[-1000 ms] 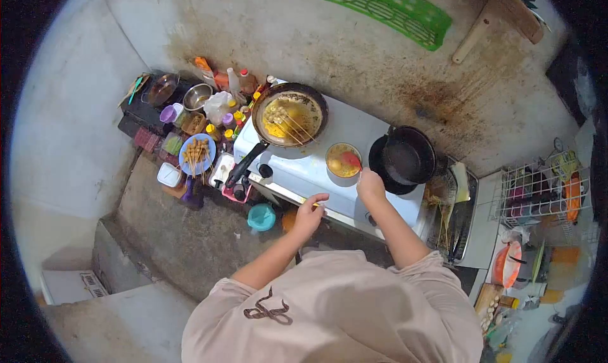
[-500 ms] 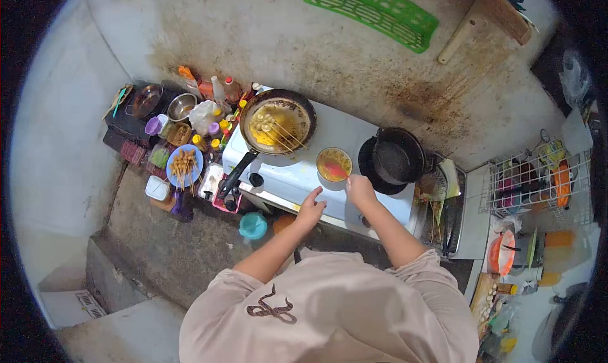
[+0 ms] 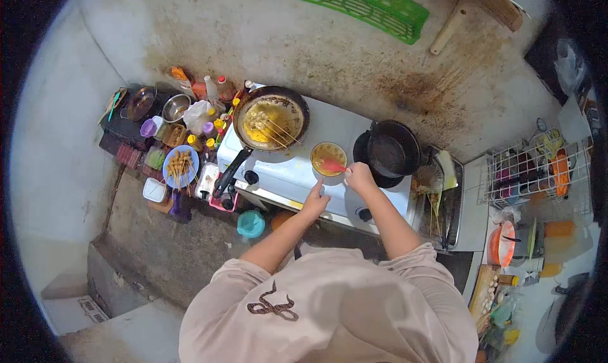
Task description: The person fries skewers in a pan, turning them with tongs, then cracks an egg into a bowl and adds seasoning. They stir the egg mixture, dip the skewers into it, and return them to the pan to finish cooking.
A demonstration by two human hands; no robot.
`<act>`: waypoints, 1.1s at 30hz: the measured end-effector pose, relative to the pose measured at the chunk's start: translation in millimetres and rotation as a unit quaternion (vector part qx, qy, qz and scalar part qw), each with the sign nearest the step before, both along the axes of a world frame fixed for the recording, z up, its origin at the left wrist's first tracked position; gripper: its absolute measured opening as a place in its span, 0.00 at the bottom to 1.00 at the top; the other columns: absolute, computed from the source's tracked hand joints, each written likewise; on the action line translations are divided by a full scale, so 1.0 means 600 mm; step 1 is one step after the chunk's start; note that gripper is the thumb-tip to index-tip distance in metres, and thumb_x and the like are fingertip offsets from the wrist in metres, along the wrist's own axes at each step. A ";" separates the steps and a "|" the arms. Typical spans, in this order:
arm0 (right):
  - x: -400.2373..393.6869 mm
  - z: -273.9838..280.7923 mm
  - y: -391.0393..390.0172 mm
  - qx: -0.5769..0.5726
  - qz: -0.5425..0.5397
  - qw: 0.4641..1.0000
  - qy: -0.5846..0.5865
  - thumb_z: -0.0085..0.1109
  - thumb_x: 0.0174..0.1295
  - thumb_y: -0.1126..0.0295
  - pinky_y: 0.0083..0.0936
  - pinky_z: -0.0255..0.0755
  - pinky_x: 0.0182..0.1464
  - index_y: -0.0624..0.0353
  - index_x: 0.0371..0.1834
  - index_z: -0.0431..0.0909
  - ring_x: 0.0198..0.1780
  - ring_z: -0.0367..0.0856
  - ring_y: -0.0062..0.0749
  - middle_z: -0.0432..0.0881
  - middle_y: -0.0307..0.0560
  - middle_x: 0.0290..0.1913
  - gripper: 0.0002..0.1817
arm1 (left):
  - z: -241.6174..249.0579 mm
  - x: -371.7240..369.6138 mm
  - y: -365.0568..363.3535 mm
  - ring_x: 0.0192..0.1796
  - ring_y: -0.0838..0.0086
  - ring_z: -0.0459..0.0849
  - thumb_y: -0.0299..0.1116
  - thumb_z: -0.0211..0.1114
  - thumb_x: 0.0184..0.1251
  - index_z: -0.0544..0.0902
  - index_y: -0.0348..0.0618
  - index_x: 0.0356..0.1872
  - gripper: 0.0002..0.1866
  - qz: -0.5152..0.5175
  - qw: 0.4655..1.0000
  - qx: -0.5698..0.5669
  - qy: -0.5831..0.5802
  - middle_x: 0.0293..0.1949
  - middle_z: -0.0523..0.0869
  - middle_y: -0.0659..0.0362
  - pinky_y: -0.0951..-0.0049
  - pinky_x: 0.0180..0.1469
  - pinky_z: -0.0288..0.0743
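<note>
My right hand [image 3: 360,175] is closed around the handle of a red utensil [image 3: 334,166], whose head lies in a small bowl [image 3: 329,152] of yellowish mixture on the white stove. My left hand [image 3: 315,200] is just below the bowl's near edge, its fingers apart and holding nothing. Left of the bowl, a frying pan [image 3: 244,133] holds yellow oil and pale skewered food [image 3: 261,123], the sticks pointing right. A black pot [image 3: 396,149] stands to the right of my right hand.
At the left are a blue plate [image 3: 192,175] of skewers, a metal bowl [image 3: 176,108], bottles and tubs. A teal container [image 3: 251,224] is below the stove front. A wire rack [image 3: 538,173] and an orange bowl [image 3: 501,244] are at the right.
The red utensil's head lies flatter and more to the left in the bowl. My left hand has turned slightly near the bowl. The whole view has shifted a little.
</note>
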State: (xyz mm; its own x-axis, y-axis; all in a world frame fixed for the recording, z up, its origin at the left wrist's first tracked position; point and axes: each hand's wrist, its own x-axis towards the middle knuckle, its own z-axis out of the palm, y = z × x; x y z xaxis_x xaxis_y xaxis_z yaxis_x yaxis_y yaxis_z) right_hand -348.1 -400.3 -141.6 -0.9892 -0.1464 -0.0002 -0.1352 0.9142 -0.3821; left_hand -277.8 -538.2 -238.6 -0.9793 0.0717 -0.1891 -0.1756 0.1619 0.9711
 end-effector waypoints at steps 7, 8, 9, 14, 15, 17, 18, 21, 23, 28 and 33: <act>0.000 0.007 -0.007 0.018 -0.029 0.999 -0.036 0.47 0.46 0.69 0.39 0.68 0.36 0.67 0.19 0.76 0.30 0.74 0.51 0.74 0.62 0.23 0.11 | 0.025 -0.007 0.003 0.36 0.75 0.76 0.20 0.52 0.49 0.49 0.42 0.61 0.36 -0.024 0.999 0.023 -0.036 0.58 0.61 0.53 0.77 0.41 0.69; 0.002 0.018 -0.009 0.017 -0.041 0.998 -0.033 0.47 0.46 0.69 0.39 0.68 0.36 0.67 0.20 0.76 0.30 0.75 0.51 0.74 0.62 0.23 0.11 | 0.024 -0.008 0.004 0.36 0.75 0.76 0.20 0.52 0.48 0.49 0.43 0.61 0.36 -0.023 0.999 0.029 -0.035 0.58 0.61 0.53 0.77 0.41 0.70; 0.001 0.021 -0.009 0.017 -0.035 0.998 -0.041 0.47 0.46 0.69 0.39 0.68 0.37 0.67 0.20 0.76 0.30 0.75 0.51 0.74 0.62 0.23 0.11 | 0.024 -0.008 0.004 0.36 0.75 0.76 0.20 0.52 0.48 0.48 0.43 0.62 0.36 -0.023 0.999 0.034 -0.034 0.58 0.61 0.52 0.77 0.41 0.70; -0.012 0.023 -0.005 0.025 -0.019 0.997 -0.076 0.48 0.46 0.68 0.39 0.68 0.37 0.67 0.20 0.76 0.30 0.75 0.51 0.75 0.62 0.24 0.11 | 0.035 -0.004 0.002 0.35 0.75 0.76 0.19 0.51 0.47 0.47 0.43 0.62 0.37 -0.039 0.998 0.040 -0.042 0.58 0.61 0.51 0.78 0.39 0.70; -0.012 0.017 -0.003 0.011 -0.029 0.998 -0.062 0.48 0.46 0.68 0.39 0.68 0.37 0.67 0.20 0.76 0.30 0.75 0.51 0.74 0.62 0.24 0.12 | 0.035 -0.003 0.001 0.34 0.75 0.76 0.19 0.51 0.47 0.47 0.43 0.62 0.37 -0.040 0.998 0.042 -0.040 0.57 0.62 0.50 0.78 0.38 0.70; -0.017 0.009 0.003 -0.016 -0.050 0.998 -0.029 0.48 0.45 0.68 0.38 0.68 0.37 0.67 0.19 0.76 0.30 0.75 0.51 0.74 0.63 0.23 0.12 | 0.033 -0.005 -0.001 0.33 0.76 0.75 0.19 0.52 0.47 0.47 0.43 0.62 0.38 -0.042 0.998 0.037 -0.043 0.56 0.64 0.51 0.78 0.37 0.70; -0.017 0.008 0.005 -0.017 -0.039 0.998 -0.043 0.48 0.45 0.68 0.38 0.68 0.36 0.66 0.19 0.76 0.29 0.75 0.51 0.73 0.63 0.22 0.12 | 0.027 -0.007 0.000 0.32 0.76 0.75 0.19 0.52 0.47 0.47 0.44 0.62 0.38 -0.042 0.997 0.035 -0.045 0.55 0.65 0.51 0.78 0.37 0.70; -0.016 0.008 0.006 -0.018 -0.034 0.996 -0.082 0.49 0.44 0.68 0.37 0.69 0.36 0.66 0.19 0.76 0.29 0.75 0.51 0.74 0.63 0.23 0.11 | 0.014 -0.010 -0.001 0.30 0.77 0.74 0.20 0.54 0.47 0.47 0.44 0.62 0.38 -0.036 0.999 0.030 0.016 0.46 0.73 0.51 0.79 0.35 0.70; -0.017 0.010 0.006 -0.014 -0.069 0.992 -0.108 0.51 0.45 0.68 0.35 0.70 0.38 0.67 0.22 0.77 0.32 0.76 0.50 0.75 0.63 0.27 0.11 | 0.014 -0.013 -0.002 0.29 0.77 0.73 0.21 0.54 0.47 0.47 0.45 0.62 0.39 -0.039 0.999 0.021 -0.006 0.40 0.75 0.52 0.79 0.34 0.69; -0.013 0.011 0.004 -0.022 -0.029 0.995 -0.088 0.49 0.45 0.67 0.36 0.70 0.38 0.67 0.20 0.77 0.30 0.75 0.51 0.74 0.63 0.24 0.12 | 0.031 -0.016 -0.006 0.29 0.77 0.73 0.22 0.55 0.47 0.48 0.47 0.62 0.38 -0.047 0.997 0.002 -0.057 0.33 0.76 0.53 0.79 0.33 0.69; -0.008 -0.004 0.007 -0.054 -0.045 0.997 -0.042 0.49 0.44 0.68 0.37 0.69 0.37 0.66 0.19 0.76 0.30 0.75 0.51 0.74 0.63 0.24 0.11 | 0.012 -0.013 -0.002 0.30 0.77 0.74 0.23 0.55 0.48 0.50 0.48 0.62 0.37 -0.020 0.999 0.041 -0.018 0.31 0.77 0.55 0.78 0.35 0.69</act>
